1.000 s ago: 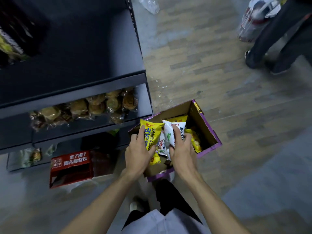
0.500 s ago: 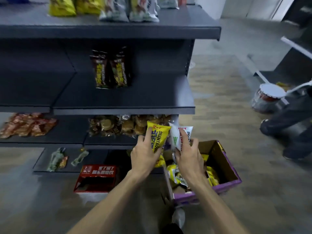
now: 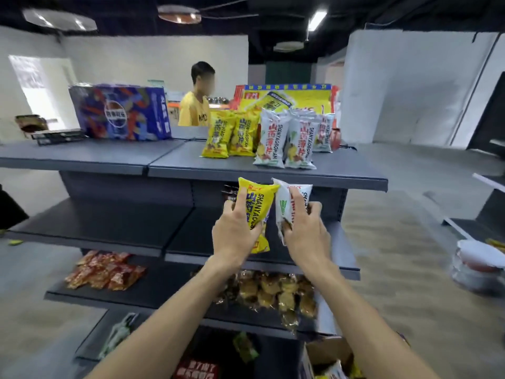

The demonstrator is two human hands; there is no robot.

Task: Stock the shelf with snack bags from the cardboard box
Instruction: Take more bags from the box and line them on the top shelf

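Before the shelf (image 3: 273,175), left hand (image 3: 235,233) and right hand (image 3: 307,236) hold bags (image 3: 259,201) upright.

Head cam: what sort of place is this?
Probably a shop, or a mock one, mid-restock: grey retail shelving, yellow snack bags and white snack bags faced on its top shelf, a blue drinks case to their left.
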